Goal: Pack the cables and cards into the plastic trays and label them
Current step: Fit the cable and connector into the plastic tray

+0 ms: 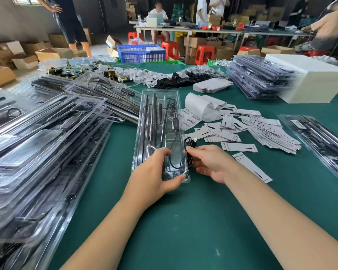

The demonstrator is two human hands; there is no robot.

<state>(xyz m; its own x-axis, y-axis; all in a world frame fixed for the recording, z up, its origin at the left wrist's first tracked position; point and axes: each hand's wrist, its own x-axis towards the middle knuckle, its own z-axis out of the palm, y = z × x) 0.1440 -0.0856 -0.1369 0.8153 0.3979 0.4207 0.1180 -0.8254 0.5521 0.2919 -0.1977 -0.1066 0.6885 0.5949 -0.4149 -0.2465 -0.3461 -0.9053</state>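
A long clear plastic tray [160,98] lies lengthwise on the green table [183,221], holding metal rods and a black cable with an inline controller [175,121]. My left hand [156,172] grips the tray's near end, thumb on top and fingers under the edge. My right hand [209,162] pinches the cable's coiled end [189,151] at the tray's right edge, with the USB plug [194,142] sticking up. White cards [261,129] lie scattered to the right, and barcode labels [189,117] sit beside the tray.
Filled trays [47,143] are piled on the left. More trays are stacked at the far right [260,78] and near right [320,139]. A white box [308,82] stands at back right. People, a blue crate [142,52], red stools and cartons fill the background.
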